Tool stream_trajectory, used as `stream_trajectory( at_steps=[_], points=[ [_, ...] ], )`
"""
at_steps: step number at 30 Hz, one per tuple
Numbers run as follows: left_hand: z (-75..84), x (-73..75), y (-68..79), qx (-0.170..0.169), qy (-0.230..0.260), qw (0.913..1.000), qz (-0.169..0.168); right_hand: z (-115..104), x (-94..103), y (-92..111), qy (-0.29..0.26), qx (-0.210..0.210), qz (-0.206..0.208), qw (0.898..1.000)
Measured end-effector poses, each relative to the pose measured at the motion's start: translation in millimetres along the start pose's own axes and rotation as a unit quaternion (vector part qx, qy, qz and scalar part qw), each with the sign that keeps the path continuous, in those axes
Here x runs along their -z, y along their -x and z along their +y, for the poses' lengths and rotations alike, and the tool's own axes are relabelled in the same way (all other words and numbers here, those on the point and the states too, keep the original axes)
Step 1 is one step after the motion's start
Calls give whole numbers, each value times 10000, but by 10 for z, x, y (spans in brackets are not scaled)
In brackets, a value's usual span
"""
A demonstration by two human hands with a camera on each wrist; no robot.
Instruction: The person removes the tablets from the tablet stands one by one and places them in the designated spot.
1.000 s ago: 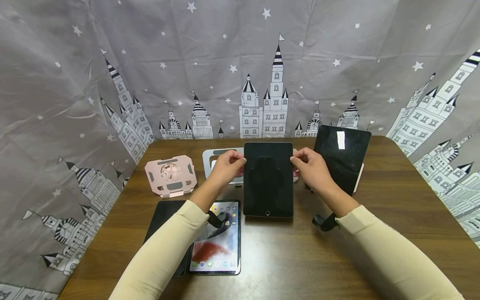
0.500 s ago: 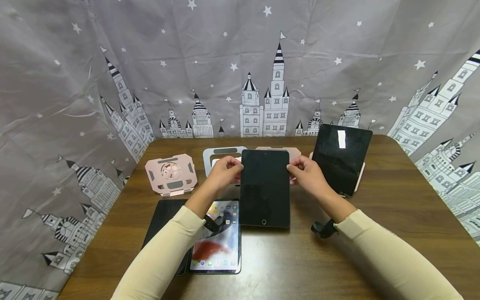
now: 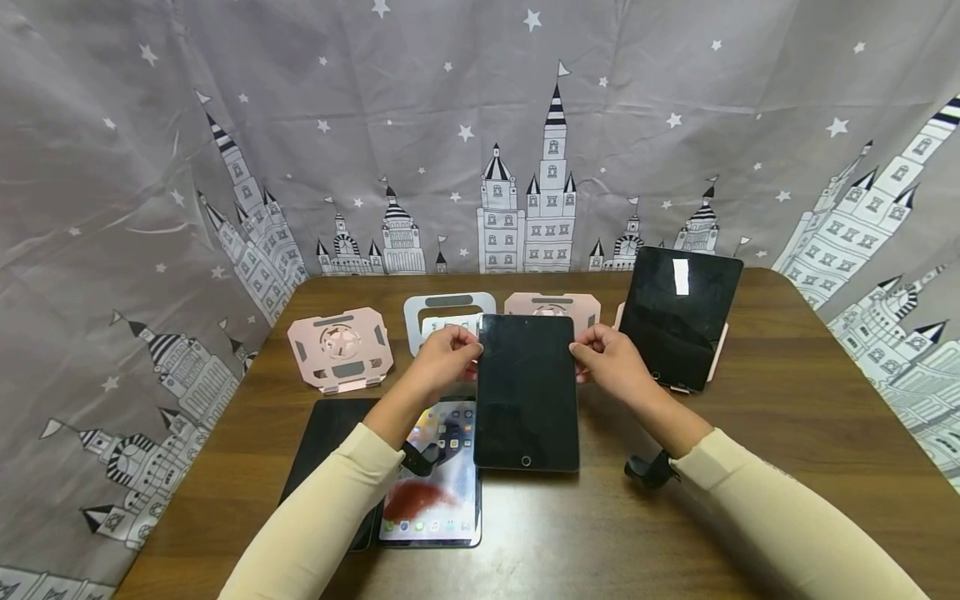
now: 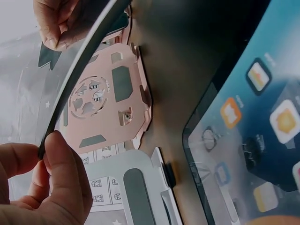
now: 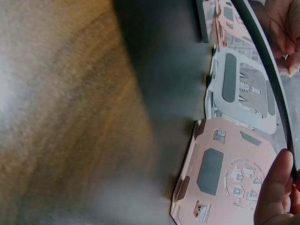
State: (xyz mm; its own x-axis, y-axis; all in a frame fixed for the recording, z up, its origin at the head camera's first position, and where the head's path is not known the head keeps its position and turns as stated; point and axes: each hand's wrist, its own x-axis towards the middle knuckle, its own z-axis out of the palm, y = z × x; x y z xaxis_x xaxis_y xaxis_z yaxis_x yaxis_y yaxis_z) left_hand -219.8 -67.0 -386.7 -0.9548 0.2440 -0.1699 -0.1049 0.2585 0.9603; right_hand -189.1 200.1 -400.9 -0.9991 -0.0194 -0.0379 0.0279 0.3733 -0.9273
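A tablet [image 3: 527,396] with a dark screen and a round home button is held upright above the table's middle. My left hand [image 3: 444,360] pinches its left edge near the top between thumb and fingers; the right hand [image 3: 606,357] grips the opposite edge the same way. In the left wrist view the tablet's thin edge [image 4: 77,70] runs between the fingertips. Behind it stand a pink tablet stand [image 3: 587,305], partly hidden, and a silver stand [image 3: 450,304]. Below and left lies a tablet with a lit home screen [image 3: 435,500], its corner close to the held one.
Another dark tablet [image 3: 322,433] lies at the left, partly under the left sleeve. A second pink stand [image 3: 342,350] is at the back left. At the back right, a dark tablet [image 3: 678,325] leans on a pink stand [image 3: 718,354]. A printed curtain [image 3: 420,83] hangs behind the table.
Both hands have brought the tablet down and toward the person, slightly left. More of the pink stand behind it shows now. The other tablets stay where they were.
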Motion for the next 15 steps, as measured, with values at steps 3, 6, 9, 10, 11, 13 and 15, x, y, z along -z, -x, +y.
stream_trajectory(
  at_steps=[3,6,9,10,11,13,15],
  points=[
    [-17,-3,19,63,19,10000,-53,3,-5,28,79,3,-22,10000],
    [-37,-7,33,121,40,9998,-118,10,-13,52,127,-34,-39,9999],
    [-53,-8,51,186,81,9997,-153,29,-24,74,126,-43,-97,9999],
    [-61,-8,56,200,80,9996,-169,36,-30,83,131,-55,-119,9998],
    [-71,-7,60,233,104,9995,-188,46,-35,92,125,-54,-149,9998],
    [-93,-9,73,296,105,9993,-226,67,-45,113,111,-64,-208,9997],
    [-117,-14,87,327,97,9991,-257,84,-55,136,100,-103,-249,9996]
  ],
)
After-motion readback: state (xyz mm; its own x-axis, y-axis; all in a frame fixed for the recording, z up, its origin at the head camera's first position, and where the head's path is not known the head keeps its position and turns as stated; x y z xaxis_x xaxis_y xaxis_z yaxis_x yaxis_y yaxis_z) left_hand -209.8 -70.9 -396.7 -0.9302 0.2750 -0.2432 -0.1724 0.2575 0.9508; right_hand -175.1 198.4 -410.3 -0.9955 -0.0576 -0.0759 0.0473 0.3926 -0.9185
